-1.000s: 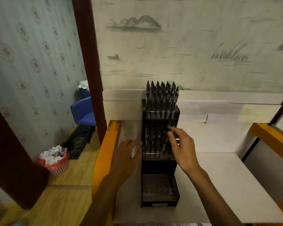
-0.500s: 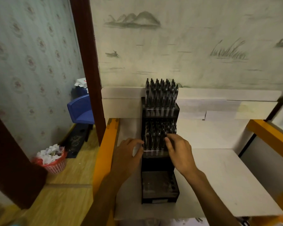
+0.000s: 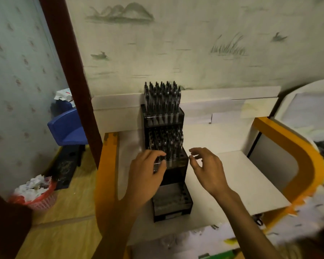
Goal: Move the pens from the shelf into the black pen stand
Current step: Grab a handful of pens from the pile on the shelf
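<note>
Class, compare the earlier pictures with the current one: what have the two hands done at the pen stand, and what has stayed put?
The right hand has drawn back to the right, off the middle-tier pens, fingers loose and empty. The left hand has moved in, fingers curled against that tier's front. The black pen stand has not moved.

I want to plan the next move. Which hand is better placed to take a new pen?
Probably the right hand: it hovers open beside the black pen stand, holding nothing. The left hand curls over the middle tier's front edge.

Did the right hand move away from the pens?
Yes. The right hand slid rightwards off the black pen stand, now hovering beside its middle tier.
</note>
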`<act>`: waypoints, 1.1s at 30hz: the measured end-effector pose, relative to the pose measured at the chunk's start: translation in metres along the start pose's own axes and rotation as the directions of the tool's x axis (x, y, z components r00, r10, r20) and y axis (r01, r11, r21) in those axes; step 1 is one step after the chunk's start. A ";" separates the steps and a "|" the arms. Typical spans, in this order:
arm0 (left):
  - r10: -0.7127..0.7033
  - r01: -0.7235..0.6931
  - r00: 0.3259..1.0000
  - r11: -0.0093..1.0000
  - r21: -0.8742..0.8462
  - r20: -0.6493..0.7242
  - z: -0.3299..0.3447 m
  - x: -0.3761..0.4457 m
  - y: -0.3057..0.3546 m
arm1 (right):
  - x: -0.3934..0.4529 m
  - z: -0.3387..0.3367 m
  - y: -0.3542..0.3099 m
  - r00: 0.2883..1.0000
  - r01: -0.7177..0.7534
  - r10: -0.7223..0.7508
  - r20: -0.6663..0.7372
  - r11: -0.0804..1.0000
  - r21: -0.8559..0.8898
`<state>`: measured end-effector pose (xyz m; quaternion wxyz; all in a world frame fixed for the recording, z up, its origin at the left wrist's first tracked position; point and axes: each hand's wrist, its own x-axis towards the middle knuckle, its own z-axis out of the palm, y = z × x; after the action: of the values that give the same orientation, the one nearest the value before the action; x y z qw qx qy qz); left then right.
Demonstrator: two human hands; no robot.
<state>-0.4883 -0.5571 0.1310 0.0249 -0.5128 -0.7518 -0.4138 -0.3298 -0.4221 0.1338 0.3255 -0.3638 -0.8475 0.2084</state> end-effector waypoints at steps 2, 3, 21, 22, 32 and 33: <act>0.026 -0.026 0.999 1.000 0.000 0.027 0.008 0.002 0.013 | -0.006 -0.013 0.009 1.000 -0.013 0.012 -0.016 0.999 -0.039; 0.038 -0.037 0.998 0.999 -0.011 0.042 0.013 0.003 0.021 | -0.009 -0.019 0.014 0.999 -0.020 0.019 -0.026 0.998 -0.057; 0.164 -0.165 0.959 0.986 -0.013 0.230 0.209 -0.016 0.248 | -0.085 -0.225 0.224 0.994 -0.090 0.072 -0.087 0.971 -0.223; 0.174 -0.176 0.955 0.984 -0.010 0.241 0.222 -0.018 0.262 | -0.089 -0.237 0.239 0.994 -0.085 0.066 -0.090 0.970 -0.227; 0.256 -0.259 0.918 0.965 -0.031 0.303 0.347 -0.018 0.381 | -0.110 -0.329 0.370 0.975 -0.202 0.172 -0.139 0.949 -0.244; 0.258 -0.262 0.914 0.965 -0.030 0.313 0.358 -0.015 0.389 | -0.109 -0.335 0.382 0.972 -0.214 0.182 -0.147 0.946 -0.245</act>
<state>-0.0342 -0.2850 0.1212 -0.0370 -0.6671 -0.6739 -0.3152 0.1462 -0.2174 0.1000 0.3040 -0.4986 -0.8050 0.1048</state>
